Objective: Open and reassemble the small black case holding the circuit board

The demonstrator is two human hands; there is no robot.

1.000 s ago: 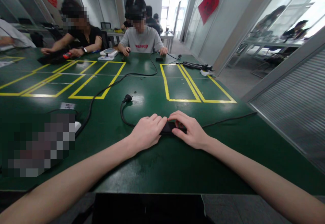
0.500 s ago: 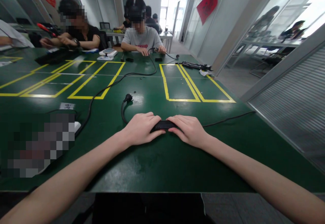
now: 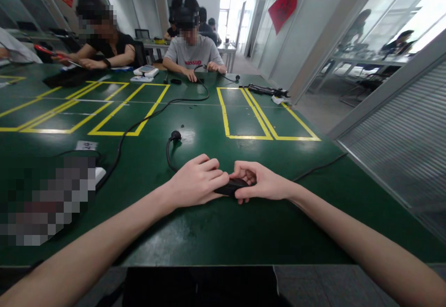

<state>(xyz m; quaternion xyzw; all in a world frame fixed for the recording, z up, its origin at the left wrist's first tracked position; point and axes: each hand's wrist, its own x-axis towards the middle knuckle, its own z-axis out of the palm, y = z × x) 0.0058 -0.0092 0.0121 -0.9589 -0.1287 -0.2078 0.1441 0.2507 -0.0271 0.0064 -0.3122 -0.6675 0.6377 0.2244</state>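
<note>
Black power adapter (image 3: 230, 187) is held low over the green table (image 3: 216, 237), directly in front of the wearer, its middle showing between the two hands. Whether its underside is touching the tabletop cannot be told. Its left end is covered by the left hand (image 3: 197, 181), whose fingers are bent over it from above, with the thumb mostly hidden. Its right end is gripped by the right hand (image 3: 263, 180), loosely curled, the thumb laid along the near side and a gap left beneath the arched forefinger.

Past the left hand, a plug cord (image 3: 167, 154) is looped up to a black plug (image 3: 175, 136); past the right hand, a thin cord (image 3: 319, 166) is stretched to the table's right edge. Both joins are hidden by the hands.

With the right end pinched so lightly, the adapter could be let slip or tipped if the left hand were lifted. If it were pulled leftward, the thin cord might be drawn taut or caught at the edge, straining its entry. By a sharp turn, the plug could be dragged across the tabletop.
</note>
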